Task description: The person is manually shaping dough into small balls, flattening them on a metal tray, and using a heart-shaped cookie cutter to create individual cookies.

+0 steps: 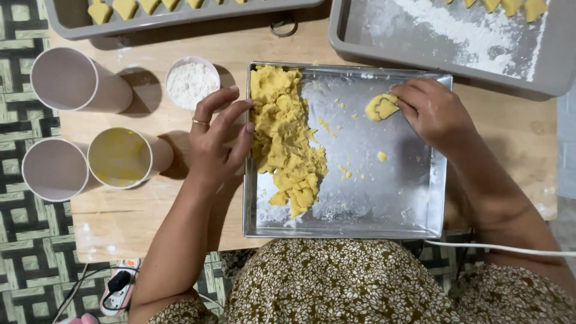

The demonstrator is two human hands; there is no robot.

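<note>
One yellow dough cutout (pixel 381 107) pinched in rt hand (pixel 433 114) fingers, lt hand (pixel 217 139) spread open by dough heap (pixel 285 138)

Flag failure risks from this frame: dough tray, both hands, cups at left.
1. The right hand pinches a thin cut dough shape; it could tear or deform.
2. The left hand braces the metal tray at its left rim, beside the dough pile; the tray might slide.
3. The flour bowl sits close behind that hand and could be knocked.
</note>
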